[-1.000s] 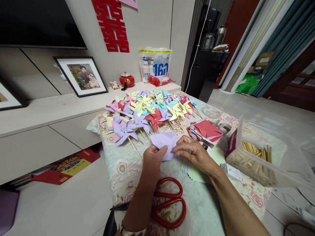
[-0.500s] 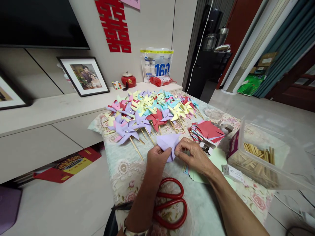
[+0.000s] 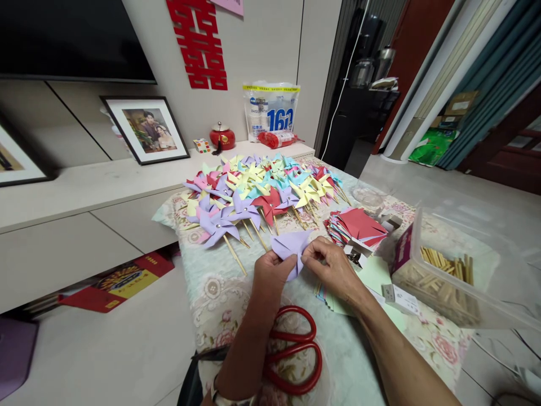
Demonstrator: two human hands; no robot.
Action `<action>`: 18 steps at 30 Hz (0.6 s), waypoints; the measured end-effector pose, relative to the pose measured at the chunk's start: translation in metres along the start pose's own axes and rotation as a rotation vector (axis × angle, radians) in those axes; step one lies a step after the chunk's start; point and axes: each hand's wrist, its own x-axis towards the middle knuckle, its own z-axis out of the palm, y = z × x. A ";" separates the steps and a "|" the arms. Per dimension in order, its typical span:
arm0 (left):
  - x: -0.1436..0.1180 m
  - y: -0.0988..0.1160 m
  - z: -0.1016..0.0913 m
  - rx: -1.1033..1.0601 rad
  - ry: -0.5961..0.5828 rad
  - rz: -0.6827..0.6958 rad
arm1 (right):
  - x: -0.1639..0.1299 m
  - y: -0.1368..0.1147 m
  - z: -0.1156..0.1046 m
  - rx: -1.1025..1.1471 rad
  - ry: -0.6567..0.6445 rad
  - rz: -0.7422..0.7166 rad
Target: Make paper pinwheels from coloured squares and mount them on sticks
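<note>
A person seated at a low surface (image 3: pixel 338 361) covered in a pale floral cloth holds a lilac paper square (image 3: pixel 291 248) between both hands, just above the cloth and directly in front of them. The left hand (image 3: pixel 273 272) pinches the near left part of the sheet, thumb on top and fingers curled beneath. The right hand (image 3: pixel 333 268) pinches the right edge, its fingers pressed together on the paper, which is partly folded with one corner bent toward the middle. Just behind the sheet lies a spread of finished paper pinwheels (image 3: pixel 257 189) in purple, yellow, blue, pink and red, each on a thin wooden stick. To the right sit a stack of red paper squares (image 3: pixel 357 224) and, under the right wrist, a pile of pale green sheets (image 3: pixel 374 276). Further right stands a clear plastic box of wooden sticks (image 3: pixel 443 276). Red-handled scissors (image 3: pixel 293 349) lie on the cloth close to the left forearm. The risks look small: the thin paper could crease off-line or tear if either pinch slips or pulls unevenly, and a forearm shifting back could nudge the scissors toward the near edge.
</note>
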 end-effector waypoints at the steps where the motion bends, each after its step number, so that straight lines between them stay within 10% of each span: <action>1: 0.000 0.000 0.000 -0.001 -0.005 -0.005 | 0.000 0.000 0.000 -0.005 0.000 0.000; 18: 0.002 -0.003 -0.002 0.005 -0.026 -0.013 | 0.000 0.002 0.002 -0.001 0.011 -0.010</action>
